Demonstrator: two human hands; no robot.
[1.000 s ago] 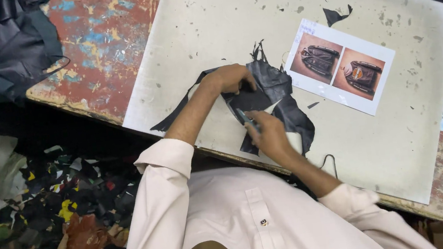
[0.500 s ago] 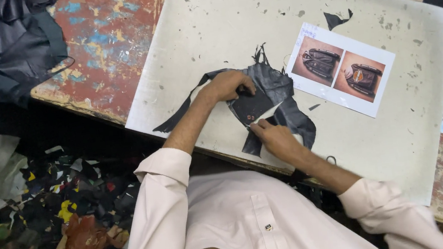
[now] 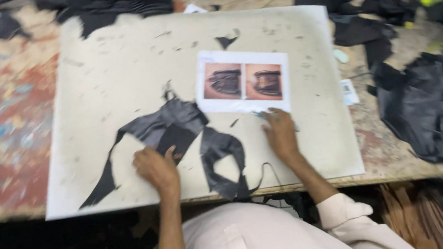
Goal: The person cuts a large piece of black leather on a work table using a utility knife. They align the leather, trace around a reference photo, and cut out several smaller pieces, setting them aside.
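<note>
Left hand [image 3: 156, 167] lies flat and open on a dark rectangular piece atop the black leather scrap [image 3: 176, 126], pinning it to the pale cutting board [image 3: 112, 70]. Right hand [image 3: 281, 133], fingers spread and empty, rests beside the printed photo sheet [image 3: 242, 80].

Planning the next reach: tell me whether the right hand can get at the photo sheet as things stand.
Probably yes: the right hand lies on the board just below the photo sheet, with nothing between them.
</note>
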